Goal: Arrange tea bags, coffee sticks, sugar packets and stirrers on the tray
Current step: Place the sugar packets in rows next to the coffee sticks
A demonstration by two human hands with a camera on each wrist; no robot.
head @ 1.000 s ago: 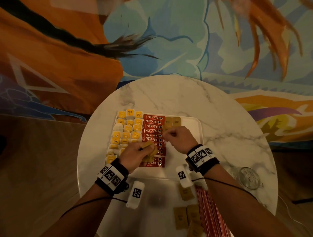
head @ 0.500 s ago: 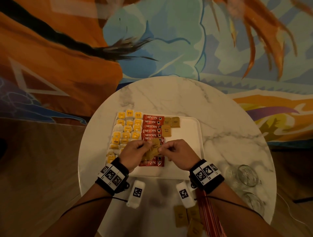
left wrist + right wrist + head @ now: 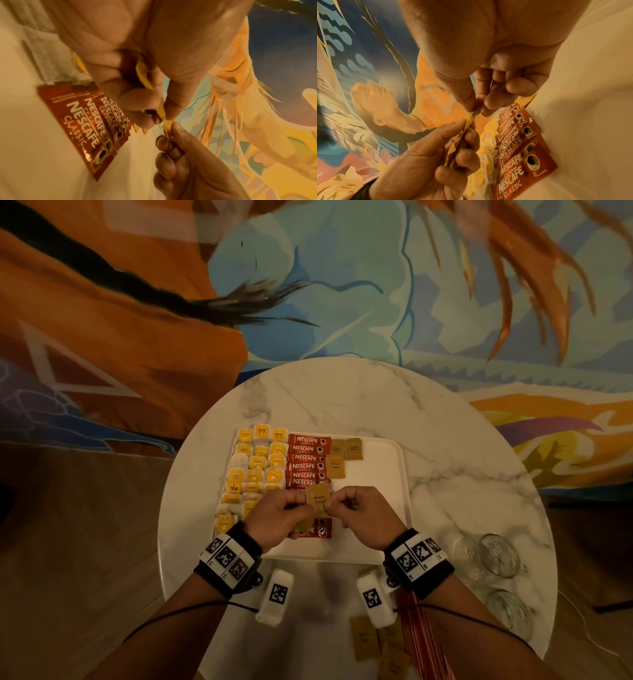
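A round, white marble-veined worktop [image 3: 342, 402] carries everything. A white rectangular tray [image 3: 383, 474] lies at its centre. At about five o'clock, near the edge, loose brown sugar packets [image 3: 363, 638] lie beside a bundle of red stirrers [image 3: 424, 642]. At roughly four o'clock stand two clear glasses [image 3: 498, 556], one nearer the edge than the other.

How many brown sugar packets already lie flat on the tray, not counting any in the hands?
3. Two lie side by side at the tray's far edge, beside the top coffee sticks; the third sits just nearer. The hands may hide more.
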